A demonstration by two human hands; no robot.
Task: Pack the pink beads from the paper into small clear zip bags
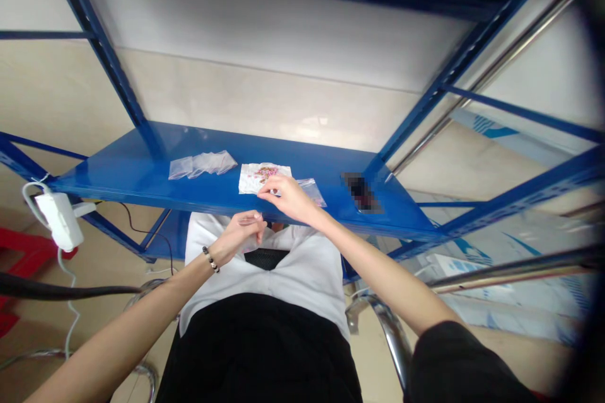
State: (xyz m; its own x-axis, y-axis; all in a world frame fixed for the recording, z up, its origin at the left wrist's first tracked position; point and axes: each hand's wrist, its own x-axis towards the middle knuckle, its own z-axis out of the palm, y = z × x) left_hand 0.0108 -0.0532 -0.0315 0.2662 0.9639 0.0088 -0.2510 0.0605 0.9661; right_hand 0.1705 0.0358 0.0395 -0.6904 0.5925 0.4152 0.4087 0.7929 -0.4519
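Observation:
On the blue shelf, a white sheet (249,180) bears a small heap of pink and brown pieces (266,173). My right hand (283,194) is over the sheet's near right part, fingertips pinched together; anything between them is too small to make out. My left hand (244,232) is closed on a clear plastic bag (250,221) just off the shelf's front edge, above my lap. Several clear bags (203,164) lie overlapped on the shelf to the left. More clear bags (312,191) lie right of the sheet, partly behind my right hand.
A blurred dark object (360,192) lies on the right of the blue shelf (227,195). A white power strip (60,220) hangs at the left end. Blue uprights frame both sides, and metal chair parts (390,327) stand below.

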